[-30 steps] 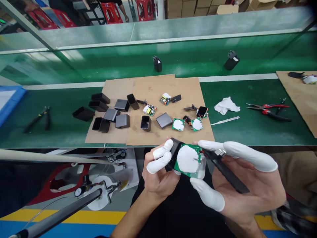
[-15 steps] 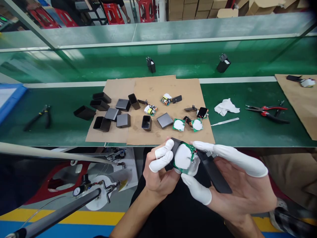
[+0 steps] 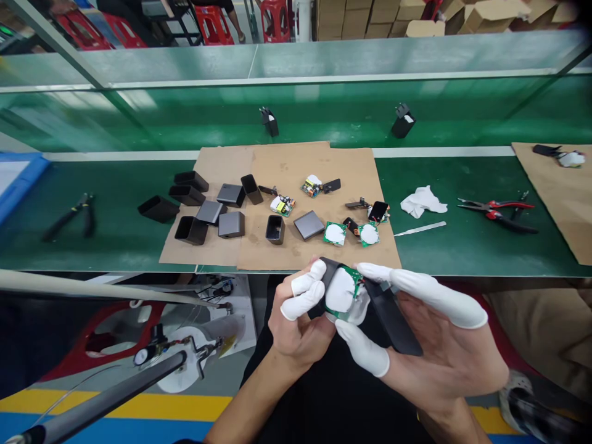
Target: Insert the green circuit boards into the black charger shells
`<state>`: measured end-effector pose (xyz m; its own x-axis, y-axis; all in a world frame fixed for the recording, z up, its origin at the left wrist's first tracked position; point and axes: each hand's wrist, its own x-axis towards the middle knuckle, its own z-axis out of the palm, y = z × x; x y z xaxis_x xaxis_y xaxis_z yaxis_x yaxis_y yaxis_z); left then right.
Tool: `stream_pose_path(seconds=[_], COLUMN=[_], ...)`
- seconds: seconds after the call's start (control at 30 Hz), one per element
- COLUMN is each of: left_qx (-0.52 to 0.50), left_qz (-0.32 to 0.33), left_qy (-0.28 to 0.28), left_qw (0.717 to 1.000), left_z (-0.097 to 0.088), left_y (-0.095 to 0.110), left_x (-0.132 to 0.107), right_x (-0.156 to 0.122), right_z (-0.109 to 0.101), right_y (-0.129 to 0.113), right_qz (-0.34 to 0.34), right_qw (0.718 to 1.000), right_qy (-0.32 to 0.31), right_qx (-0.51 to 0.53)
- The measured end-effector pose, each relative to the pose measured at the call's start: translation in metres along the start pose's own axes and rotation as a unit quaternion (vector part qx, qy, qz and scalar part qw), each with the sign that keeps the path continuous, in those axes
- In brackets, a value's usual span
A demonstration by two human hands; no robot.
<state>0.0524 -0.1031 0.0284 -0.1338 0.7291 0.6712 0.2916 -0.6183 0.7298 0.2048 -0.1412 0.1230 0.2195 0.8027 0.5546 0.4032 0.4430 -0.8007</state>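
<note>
My left hand (image 3: 300, 330), with white finger cots on two fingers, is closed around a black charger housing (image 3: 328, 269). At the housing's mouth is a green circuit board (image 3: 357, 282) with a round white pad (image 3: 341, 290), partly inside; how deep it sits is hidden. My right hand (image 3: 448, 345), in white cots on thumb and finger, pinches the board's edges from the right. A flat black end piece (image 3: 393, 317) lies along the right palm, next to the board. Clear film-like material (image 3: 361, 308) shows under the board.
Brown cardboard (image 3: 287, 160) on the green bench bears several housings (image 3: 191, 230) and circuit boards (image 3: 335, 234). To the right lie a white cloth (image 3: 423, 201), a flat metal strip (image 3: 420, 228) and red-handled pliers (image 3: 497, 206). Cutters (image 3: 76, 213) lie left. Two plug chargers (image 3: 403, 121) stand behind.
My right hand has shifted a little left, bringing the board and the black end piece closer to the housing. My left hand keeps its grip almost unmoved.
</note>
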Motion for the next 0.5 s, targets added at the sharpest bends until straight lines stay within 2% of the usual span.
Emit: stream_pose_path(seconds=[0.1,0.33,0.5], left_qx=[-0.012,0.01,0.003], left_qz=[0.037,0.041,0.041], left_qy=[0.015,0.01,0.002], left_qw=[0.999,0.999,0.999], left_z=[0.0034,0.0043,0.0033], left_y=[0.0035,0.0071,0.0107], left_x=[0.0047,0.0072,0.0108], right_x=[0.0007,0.0026,-0.0005], right_z=[0.0029,0.0104,0.0104], right_y=[-0.0009,0.0031,0.0053], right_qz=[-0.002,-0.02,0.015], right_qw=[1.0,0.998,0.999], right_qy=[0.02,0.055,0.037], right_qx=[-0.001,-0.013,-0.012])
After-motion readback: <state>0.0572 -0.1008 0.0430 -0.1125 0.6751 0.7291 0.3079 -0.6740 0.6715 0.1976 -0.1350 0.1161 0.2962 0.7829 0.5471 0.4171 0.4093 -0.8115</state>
